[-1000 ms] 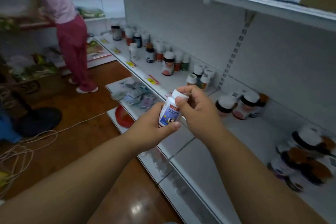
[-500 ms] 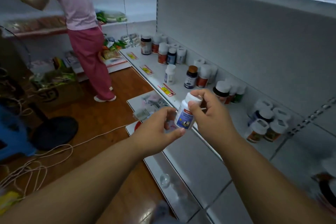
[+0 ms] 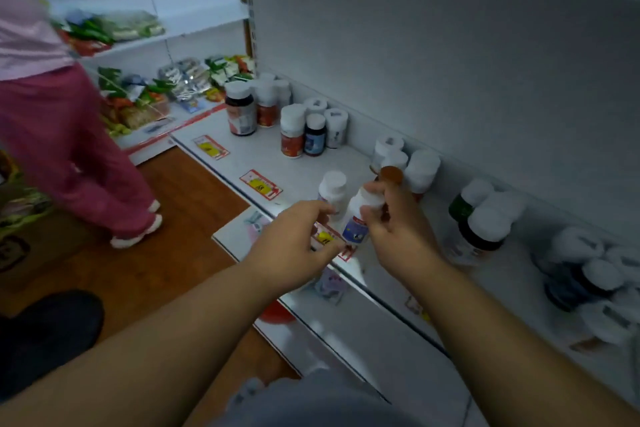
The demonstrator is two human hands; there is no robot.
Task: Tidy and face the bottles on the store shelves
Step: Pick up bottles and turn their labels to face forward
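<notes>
**Bottle in hand at the shelf lip, label being checked**

Nearest: two bare forearms reach in over the front edge of the shelf [image 3: 391, 274]. The right hand [image 3: 398, 229] is clamped on a small white bottle [image 3: 358, 218], fingers curled round its cap end; the bottle is tilted, its blue label turned outward, and it sits above the shelf edge by a red-and-yellow price tag [image 3: 327, 239]. The left hand [image 3: 298, 246] is just beside the bottle's base, fingers loosely curled; whether they touch it I cannot tell.

Just behind: another white bottle [image 3: 332, 189] stands upright near the front. Further back, a brown-capped bottle [image 3: 391, 175] and a white-capped cluster [image 3: 408, 163] stand against the back panel. To the right, dark bottles [image 3: 481, 229] are blurred.

Far left: a second person in pink trousers [image 3: 65, 149] stands at another shelf.

Judgement: the step is facing this one bottle. The next move calls for setting it upright, label forward, likely beside its white twin, without knocking that neighbour.
</notes>
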